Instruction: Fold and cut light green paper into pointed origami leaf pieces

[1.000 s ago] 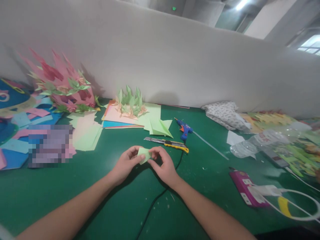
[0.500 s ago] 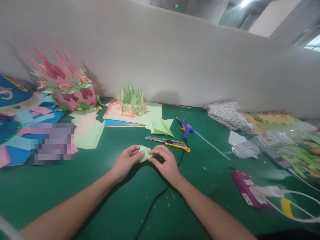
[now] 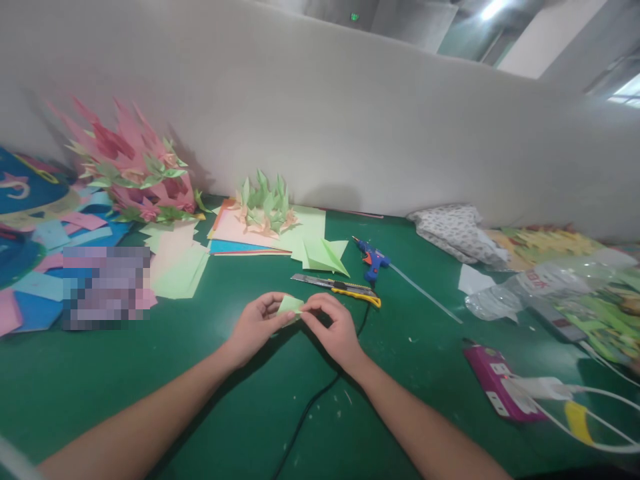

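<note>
A small piece of folded light green paper (image 3: 290, 305) is pinched between both hands above the green table. My left hand (image 3: 257, 328) grips its left side, thumb in front and fingers behind. The fingertips of my right hand (image 3: 334, 327) close on its right corner. Just beyond the hands lies a yellow-handled utility knife (image 3: 345, 289). Behind that are folded green paper pieces (image 3: 325, 255) and a blue glue gun (image 3: 373, 259) with a long clear glue stick in it.
A green paper crown (image 3: 265, 207) stands on coloured sheets at the back, with a pink paper crown (image 3: 135, 160) to its left. Paper sheets (image 3: 180, 267) lie at left. On the right are a plastic bottle (image 3: 530, 287) and a purple power strip (image 3: 495, 383). A black cord (image 3: 310, 407) crosses the table.
The green paper has been turned or folded over in my fingers and now shows a smoother face. Both hands stay in nearly the same place.
</note>
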Demonstrator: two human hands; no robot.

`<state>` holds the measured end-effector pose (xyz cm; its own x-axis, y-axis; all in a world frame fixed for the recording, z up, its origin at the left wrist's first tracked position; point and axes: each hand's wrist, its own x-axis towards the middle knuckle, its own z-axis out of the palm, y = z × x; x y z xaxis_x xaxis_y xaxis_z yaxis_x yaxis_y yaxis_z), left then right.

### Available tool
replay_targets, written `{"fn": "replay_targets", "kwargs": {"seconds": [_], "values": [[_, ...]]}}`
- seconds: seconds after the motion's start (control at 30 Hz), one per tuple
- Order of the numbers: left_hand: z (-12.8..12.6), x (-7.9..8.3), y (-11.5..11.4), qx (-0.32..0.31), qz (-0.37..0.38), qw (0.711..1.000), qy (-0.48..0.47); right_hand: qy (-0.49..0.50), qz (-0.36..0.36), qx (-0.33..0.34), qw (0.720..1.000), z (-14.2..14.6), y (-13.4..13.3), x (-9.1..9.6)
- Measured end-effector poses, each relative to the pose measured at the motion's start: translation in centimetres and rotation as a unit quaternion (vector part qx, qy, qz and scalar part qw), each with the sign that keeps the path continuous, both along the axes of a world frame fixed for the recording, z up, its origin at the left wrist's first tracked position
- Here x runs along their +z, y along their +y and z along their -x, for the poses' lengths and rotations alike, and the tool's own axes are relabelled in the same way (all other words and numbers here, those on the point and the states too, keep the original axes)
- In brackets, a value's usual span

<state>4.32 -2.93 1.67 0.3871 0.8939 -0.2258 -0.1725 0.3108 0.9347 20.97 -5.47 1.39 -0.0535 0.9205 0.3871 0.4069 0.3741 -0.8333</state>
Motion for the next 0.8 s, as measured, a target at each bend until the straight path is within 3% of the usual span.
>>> {"fn": "replay_targets", "kwargs": {"seconds": [0.4, 0.8], "values": [[-0.3, -0.1, 0.0, 0.021, -0.051, 0.997, 0.052, 0.030, 0.026, -0.005, 0.999, 0.2, 0.0, -0.5], [-0.2, -0.3, -0.3, -0.002, -0.091, 0.993, 0.081, 0.093, 0.107, -0.007, 0.990, 0.3, 0.0, -1.1]]}}
